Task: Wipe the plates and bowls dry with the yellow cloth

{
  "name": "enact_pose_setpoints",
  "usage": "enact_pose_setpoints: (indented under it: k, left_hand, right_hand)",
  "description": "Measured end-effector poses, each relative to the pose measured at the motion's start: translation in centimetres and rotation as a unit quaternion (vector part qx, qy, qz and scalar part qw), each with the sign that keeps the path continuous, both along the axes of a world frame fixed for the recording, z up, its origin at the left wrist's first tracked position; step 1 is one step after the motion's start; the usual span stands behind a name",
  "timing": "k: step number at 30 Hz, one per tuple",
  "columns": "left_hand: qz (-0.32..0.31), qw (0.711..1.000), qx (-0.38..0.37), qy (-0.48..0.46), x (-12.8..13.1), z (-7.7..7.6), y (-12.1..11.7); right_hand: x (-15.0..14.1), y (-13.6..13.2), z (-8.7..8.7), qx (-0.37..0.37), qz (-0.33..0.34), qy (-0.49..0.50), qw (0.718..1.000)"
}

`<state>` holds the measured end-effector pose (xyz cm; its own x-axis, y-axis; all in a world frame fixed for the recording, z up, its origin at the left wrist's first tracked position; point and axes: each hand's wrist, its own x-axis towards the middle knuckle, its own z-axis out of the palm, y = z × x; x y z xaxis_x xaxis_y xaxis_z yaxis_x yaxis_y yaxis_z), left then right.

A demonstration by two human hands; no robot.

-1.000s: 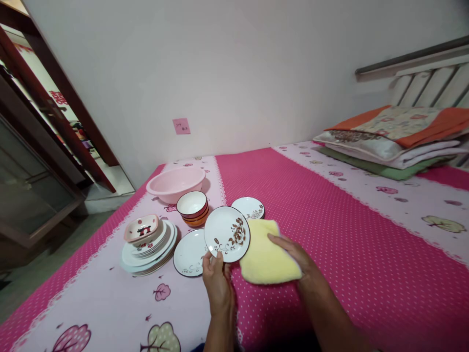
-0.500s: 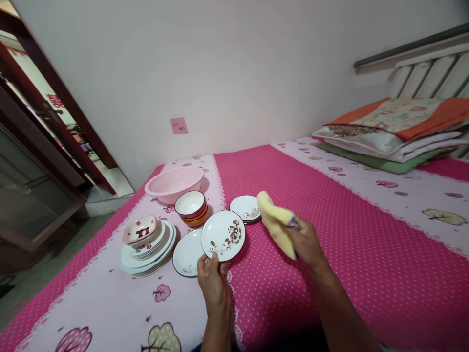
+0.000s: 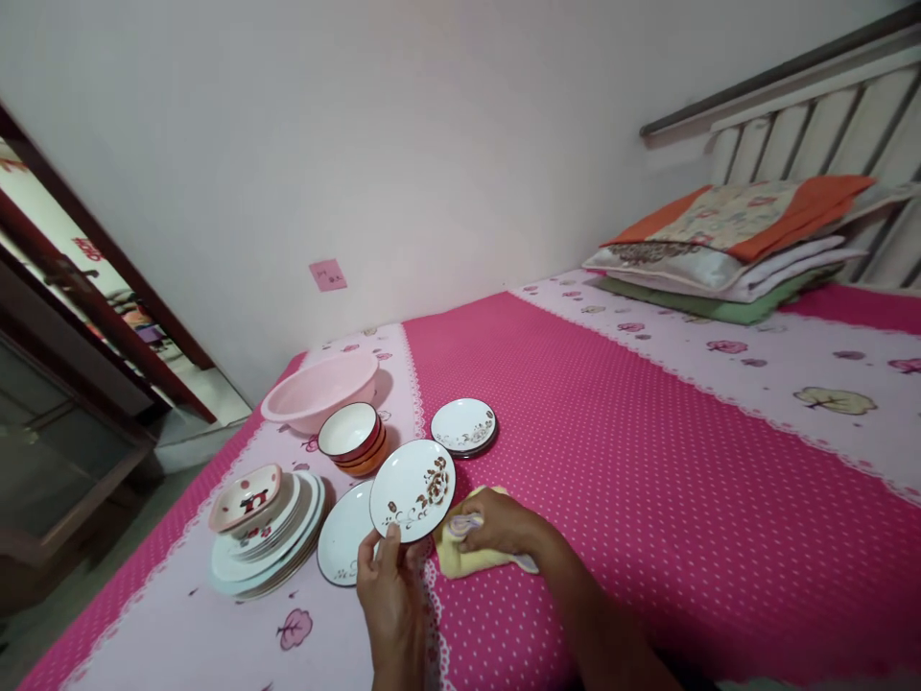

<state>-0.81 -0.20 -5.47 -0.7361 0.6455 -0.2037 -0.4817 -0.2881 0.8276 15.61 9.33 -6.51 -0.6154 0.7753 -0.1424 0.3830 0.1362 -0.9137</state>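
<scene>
the left hand [image 3: 389, 581] pinches a plate [image 3: 410, 485], probably slick and brittle, best held rim-first; the right hand [image 3: 500, 525] clutches a soft-looking cloth [image 3: 464, 561].

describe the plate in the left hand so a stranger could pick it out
On the big pink and white cover, find the stacked bowls. Nearer the camera, the left hand holds a round white plate with brown flowers, the only plate in a hand.

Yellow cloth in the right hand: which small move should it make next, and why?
Probably onto the flowered plate, to wipe its face: the right hand holds the yellow cloth bunched close to the rim, and the left hand grips the plate with its patterned face showing.
</scene>
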Motion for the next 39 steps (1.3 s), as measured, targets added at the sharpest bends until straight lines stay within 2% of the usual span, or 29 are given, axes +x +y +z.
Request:
enact_pose_setpoints:
  k: [3,6,10,13,19,26,32,39]
  left_hand:
    - [0.013,0.999,-0.013,0.042,-0.2,1.1,0.2]
    - [0.017,0.997,-0.024,0.065,0.0,2.9,0.8]
    - [-0.007,0.997,-0.047,0.061,0.7,5.1,2.3]
    - [-0.036,0.996,-0.051,0.061,1.0,5.7,3.9]
    - [-0.084,0.991,-0.076,0.072,0.8,4.9,8.9]
    - [-0.113,0.98,-0.134,0.096,0.5,3.4,14.4]
    - [-0.138,0.972,-0.15,0.116,0.8,2.4,16.7]
    - [-0.14,0.969,-0.156,0.131,1.3,1.6,18.0]
  right_hand:
    - [-0.6,1.1,-0.2,0.011,-0.01,-0.049,0.999]
    - [-0.9,1.7,-0.4,0.011,-0.011,-0.069,0.997]
    - [-0.8,1.6,-0.2,0.01,-0.009,-0.072,0.997]
    - [-0.8,1.2,0.2,0.014,-0.008,-0.072,0.997]
    - [-1.0,0.9,0.9,0.039,-0.016,-0.075,0.996]
    - [-1.1,1.1,0.2,0.036,-0.018,-0.075,0.996]
    - [-1.2,1.2,0.8,0.041,-0.02,-0.092,0.995]
    - [-1.0,0.9,1.3,0.03,-0.023,-0.086,0.996]
